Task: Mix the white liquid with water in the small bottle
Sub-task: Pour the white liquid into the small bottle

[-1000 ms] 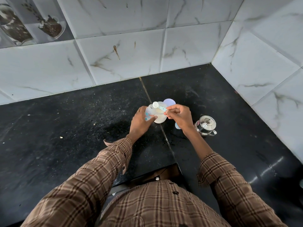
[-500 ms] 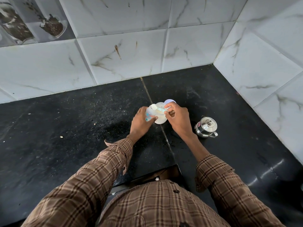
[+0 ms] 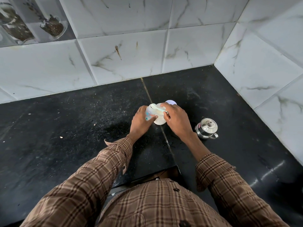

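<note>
Black stone counter (image 3: 82, 128) runs under my forearms, and the work sits at its seam, near the tiled back wall (image 3: 123, 54). My left hand (image 3: 140, 122) curls round the small bottle (image 3: 150, 114), thumb across its printed side, holding it upright on the counter with its mouth open. My right hand (image 3: 176, 119) pinches the handle of a little pale spoon (image 3: 157, 108), and the spoon's bowl hangs right at the bottle's mouth, over or just touching the rim; I cannot tell which. Touching the bottle on its right stands a rounded white container (image 3: 159, 120), partly hidden by my right hand, and I take it to be the source of the white liquid. Just behind my right knuckles a pale round lid (image 3: 170, 102) lies on the counter. A small steel pot (image 3: 207, 128) with its lid on stands near my right wrist, apart from everything else; I guess it holds the water.

As I judge it, I am in the middle of the job: spooning white liquid into the bottle. How much is in the bottle I cannot see. Left to do, by my reckoning: finish the dosing, add water if none is in yet, close the bottle and shake or stir.
</note>
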